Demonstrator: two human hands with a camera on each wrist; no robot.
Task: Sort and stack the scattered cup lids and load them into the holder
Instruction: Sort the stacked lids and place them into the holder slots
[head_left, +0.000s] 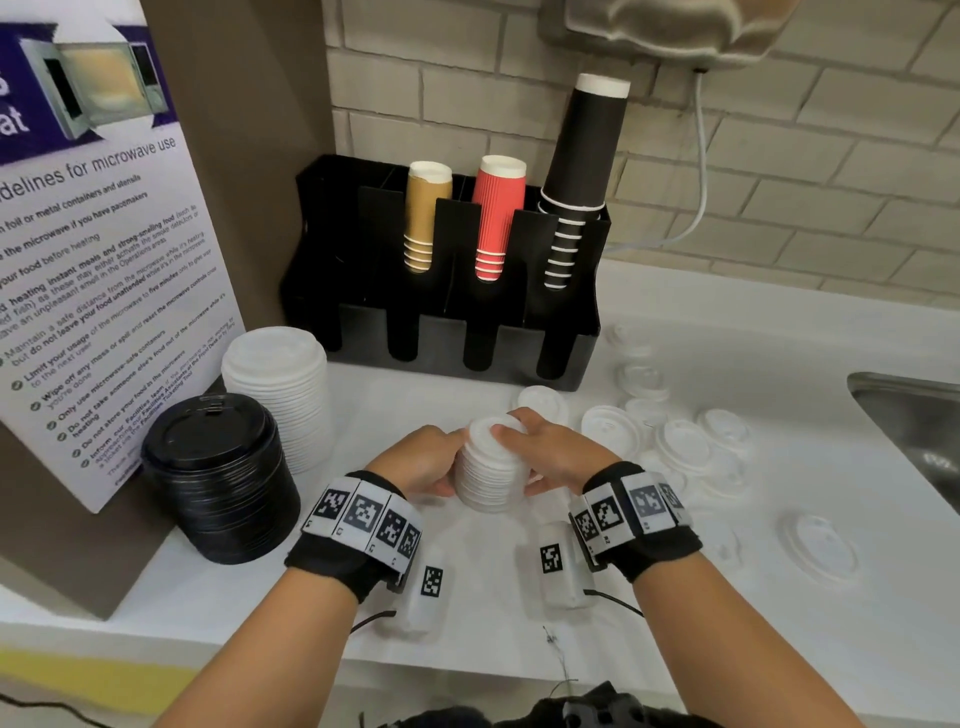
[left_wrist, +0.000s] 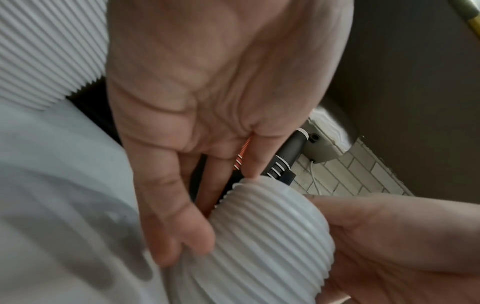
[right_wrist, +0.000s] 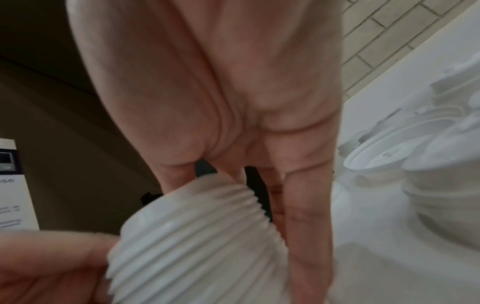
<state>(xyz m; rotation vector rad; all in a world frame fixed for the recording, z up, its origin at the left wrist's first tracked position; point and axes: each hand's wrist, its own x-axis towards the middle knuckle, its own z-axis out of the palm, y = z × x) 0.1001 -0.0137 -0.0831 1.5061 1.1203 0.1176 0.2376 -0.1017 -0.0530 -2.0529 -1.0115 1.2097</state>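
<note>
A short stack of white lids stands at the middle of the white counter, held between both hands. My left hand grips its left side, fingers curled round the ribbed edge. From the right, my right hand grips it with the thumb over the top lid. The stack fills the lower part of the right wrist view. Whether it rests on the counter or hangs just above it I cannot tell. The black holder stands behind, its front slots dark; brown, red and black cup stacks rise from its rear slots.
A tall white lid stack and a black lid stack stand at the left beside a microwave sign. Several loose white lids lie scattered to the right. A steel sink opens at the far right.
</note>
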